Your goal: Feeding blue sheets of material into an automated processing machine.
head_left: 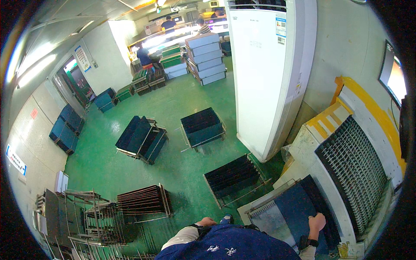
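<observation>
The dark blue board (pixel 292 203) is right by the right hand (pixel 316 222), just to the left of its fingers and stretching up past them; these fingers are curled in and look to be touching it, but I cannot tell if they pinch its edge; more dark boards (pixel 314 190) stand close above the fingers and to their right; a pale grey sheet (pixel 273 221) is on the other side of the blue board, to the left of the fingers.

The left hand (pixel 206 222) is well to the left of the right fingers, close to the person's blue top (pixel 236 242); its fingers are mostly hidden, so I cannot tell if they are spread or holding something.

Up and to the right of the right fingers is a sloping bed with rows of little grey wheels (pixel 359 173); a yellow frame (pixel 377 117) runs along its far side; a big white cabinet (pixel 262 78) stands farther up and to the left of those fingers.

Just above the left fingers, to the right, is a rack of dark boards (pixel 234 177); to their left is a rack of brown boards (pixel 143 201); bare metal racks (pixel 95 216) are farther left, on the green floor (pixel 182 95).
</observation>
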Demonstrator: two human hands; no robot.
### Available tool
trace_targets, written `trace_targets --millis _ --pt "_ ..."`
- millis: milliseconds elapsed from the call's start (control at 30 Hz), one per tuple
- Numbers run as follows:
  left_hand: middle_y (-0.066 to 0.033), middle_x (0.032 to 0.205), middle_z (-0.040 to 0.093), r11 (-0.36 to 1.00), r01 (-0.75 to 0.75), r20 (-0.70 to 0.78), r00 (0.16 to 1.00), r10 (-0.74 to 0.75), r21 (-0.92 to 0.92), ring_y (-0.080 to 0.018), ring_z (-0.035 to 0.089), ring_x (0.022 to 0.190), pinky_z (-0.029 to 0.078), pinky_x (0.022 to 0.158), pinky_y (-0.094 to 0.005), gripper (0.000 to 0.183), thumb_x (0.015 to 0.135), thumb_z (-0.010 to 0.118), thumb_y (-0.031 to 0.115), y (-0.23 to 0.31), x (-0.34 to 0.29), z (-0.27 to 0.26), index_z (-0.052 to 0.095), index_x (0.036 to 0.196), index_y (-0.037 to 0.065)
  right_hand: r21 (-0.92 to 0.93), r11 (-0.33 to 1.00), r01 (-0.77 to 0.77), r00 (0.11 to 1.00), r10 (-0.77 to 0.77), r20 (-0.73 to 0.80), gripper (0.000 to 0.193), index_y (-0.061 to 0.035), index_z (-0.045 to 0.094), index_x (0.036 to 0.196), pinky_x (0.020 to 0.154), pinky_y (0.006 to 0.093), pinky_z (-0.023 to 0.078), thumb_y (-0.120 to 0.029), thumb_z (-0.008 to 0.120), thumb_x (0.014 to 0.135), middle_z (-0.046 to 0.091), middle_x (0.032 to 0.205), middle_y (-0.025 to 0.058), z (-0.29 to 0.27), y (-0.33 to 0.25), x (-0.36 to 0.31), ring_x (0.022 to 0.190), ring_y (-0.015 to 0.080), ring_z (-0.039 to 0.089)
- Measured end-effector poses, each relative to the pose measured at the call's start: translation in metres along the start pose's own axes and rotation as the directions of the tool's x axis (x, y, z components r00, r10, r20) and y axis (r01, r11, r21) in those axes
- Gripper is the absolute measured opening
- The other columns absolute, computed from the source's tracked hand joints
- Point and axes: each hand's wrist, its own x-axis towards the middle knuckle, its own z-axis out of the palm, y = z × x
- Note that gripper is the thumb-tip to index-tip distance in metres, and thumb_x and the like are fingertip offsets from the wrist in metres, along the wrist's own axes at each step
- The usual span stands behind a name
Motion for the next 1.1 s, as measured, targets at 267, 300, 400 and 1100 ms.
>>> trace_targets --millis 267,300,400,1100 --pt "-0.0085 0.096 0.067 0.995 -0.052 0.031 0.998 0.049 0.086 -0.0201 0.062 0.089 0.047 0.079 -0.0324 0.026 0.077 0.065 0.024 -0.002 0.004 0.0 0.068 0.094 0.004 -0.011 1.0 0.007 1.0 -0.008 -0.026 0.044 0.0005 0.066 0.095 0.079 0.0392 0.05 -0.021 0.075 0.058 0.065 0.093 0.0183 0.001 0.001 0.0 0.089 0.0326 0.063" --pt "-0.0083 0.095 0.067 0.993 -0.075 0.035 0.997 0.072 0.093 -0.02 0.062 0.088 0.047 0.079 -0.0323 0.026 0.077 0.065 0.024 -0.005 0.004 0.0 0.068 0.094 0.004 -0.017 1.0 0.017 0.999 -0.017 -0.032 0.044 0.0005 0.066 0.096 0.079 0.0391 0.05 -0.021 0.075 0.058 0.065 0.094 0.0182 0.001 0.0 -0.001 0.089 0.0325 0.063" --pt "-0.0074 0.095 0.067 0.999 -0.03 0.029 0.999 0.029 0.033 -0.0197 0.062 0.088 0.047 0.079 -0.032 0.026 0.077 0.066 0.024 -0.006 0.005 0.001 0.068 0.094 0.005 -0.015 1.0 -0.007 1.0 0.007 0.003 0.046 0.0001 0.065 0.097 0.08 0.039 0.05 -0.021 0.076 0.058 0.065 0.095 0.0179 -0.006 -0.005 -0.002 0.09 0.032 0.063" --pt "-0.0064 0.092 0.067 1.0 0.017 0.004 1.0 -0.017 0.008 -0.0179 0.061 0.084 0.048 0.075 -0.0312 0.028 0.075 0.069 0.028 -0.001 0.003 0.001 0.069 0.094 0.006 -0.009 1.0 0.0 1.0 0.0 0.004 0.044 -0.0011 0.066 0.098 0.079 0.039 0.05 -0.021 0.076 0.06 0.065 0.097 0.0185 0.002 0.002 0.002 0.091 0.0323 0.063"
